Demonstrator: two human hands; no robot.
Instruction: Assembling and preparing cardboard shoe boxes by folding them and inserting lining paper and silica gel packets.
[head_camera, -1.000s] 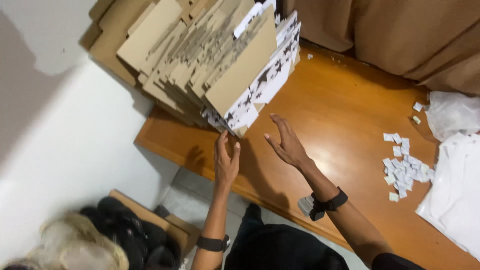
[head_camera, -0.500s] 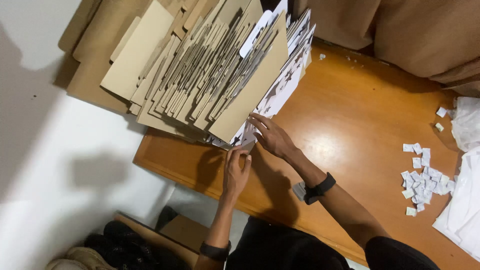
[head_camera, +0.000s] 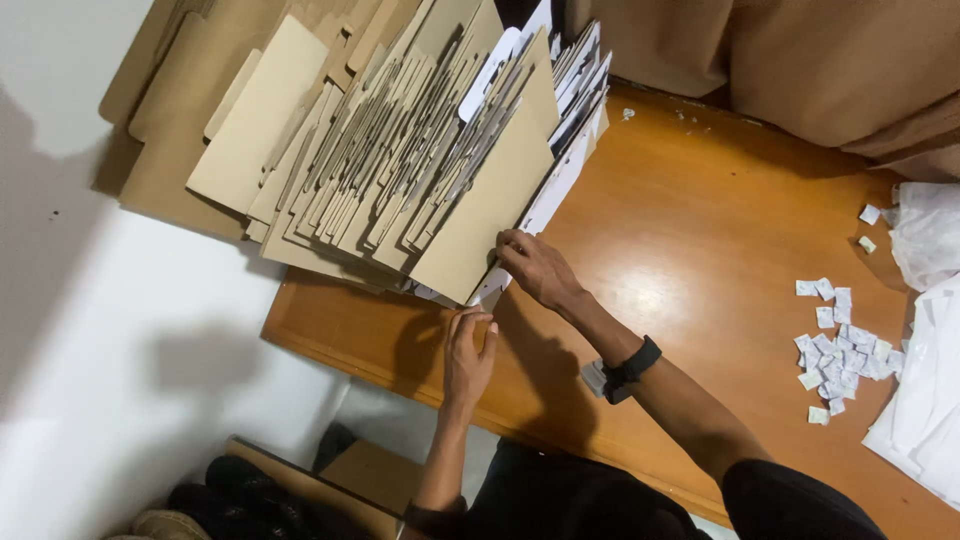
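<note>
Both hands (head_camera: 505, 315) touch the cardboard stack's (head_camera: 400, 170) lower edge.

The left hand (head_camera: 468, 355) reaches up from the near edge on a bare, nearly straight forearm, palm down, its fingers (head_camera: 478, 322) held together and pointing far, thumb tucked beside them. The right hand (head_camera: 535, 268) comes in from the near right on a bent arm with a dark band at the wrist, knuckles up and fingers curled down at the tips in a loose grip. The two hands are near each other but apart, right farther than left.
</note>
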